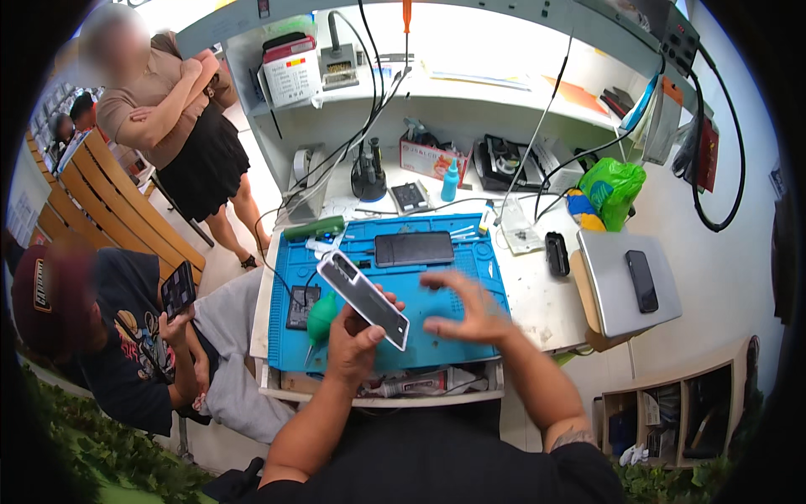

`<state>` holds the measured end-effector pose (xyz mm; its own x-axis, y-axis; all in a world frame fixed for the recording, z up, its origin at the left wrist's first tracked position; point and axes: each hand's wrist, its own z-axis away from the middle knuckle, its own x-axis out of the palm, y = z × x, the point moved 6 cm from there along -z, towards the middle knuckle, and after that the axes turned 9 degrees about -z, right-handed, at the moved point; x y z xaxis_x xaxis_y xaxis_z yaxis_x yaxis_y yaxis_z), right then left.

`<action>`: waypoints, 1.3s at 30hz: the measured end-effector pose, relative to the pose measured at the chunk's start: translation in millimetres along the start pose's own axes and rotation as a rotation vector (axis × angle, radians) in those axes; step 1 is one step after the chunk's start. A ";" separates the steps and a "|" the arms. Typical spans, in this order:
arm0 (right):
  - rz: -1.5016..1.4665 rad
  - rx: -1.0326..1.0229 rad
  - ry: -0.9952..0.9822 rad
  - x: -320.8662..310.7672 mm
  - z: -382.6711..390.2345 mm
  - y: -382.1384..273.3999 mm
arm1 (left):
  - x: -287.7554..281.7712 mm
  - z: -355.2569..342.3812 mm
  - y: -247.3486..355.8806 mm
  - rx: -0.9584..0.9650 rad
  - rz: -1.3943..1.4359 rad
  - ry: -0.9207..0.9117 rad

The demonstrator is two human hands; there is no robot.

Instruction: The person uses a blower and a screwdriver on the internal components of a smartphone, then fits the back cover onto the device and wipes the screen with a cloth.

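Note:
My left hand (pixel 356 340) grips a smartphone (pixel 361 296) by its lower end, tilted above the blue repair mat (pixel 403 357). The phone has a pale frame, a dark grey face and camera openings at its upper end. To its right hovers my right hand (pixel 470 312), somewhat blurred, fingers spread and holding nothing. A green rubber air blower (pixel 321 317) lies beside my left hand, next to a dark flat part (pixel 303 308). Farther back on the mat rests a black phone (pixel 413 249), and at the mat's far left corner is a dark green cylindrical tool (pixel 315 228).
An open drawer (pixel 491 393) with tubes juts out below the mat. At right, a silver laptop (pixel 617 281) carries another phone (pixel 642 281). Cables hang over the bench. A blue bottle (pixel 451 181) stands behind the mat. A seated person holding a phone is close on the left; another person stands beyond.

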<state>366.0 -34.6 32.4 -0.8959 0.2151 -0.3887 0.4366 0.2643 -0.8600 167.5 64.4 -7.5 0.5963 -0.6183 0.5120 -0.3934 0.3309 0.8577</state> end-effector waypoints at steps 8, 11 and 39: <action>0.655 0.046 -0.286 -54.6 -93.8 58.0 | -18.7 14.1 -8.8 -0.050 -0.074 -0.279; 0.681 0.110 -0.418 -51.7 -116.2 68.1 | -26.2 18.5 -14.0 -0.102 -0.090 -0.285; -0.807 0.555 -0.093 -82.8 -111.0 114.7 | -30.1 17.5 -20.7 -0.074 0.009 -0.307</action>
<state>499.4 82.3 2.6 -0.9215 0.0830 0.3793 -0.3883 -0.1852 -0.9027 145.4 63.7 -41.5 0.3491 -0.7977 0.4917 -0.3394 0.3814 0.8598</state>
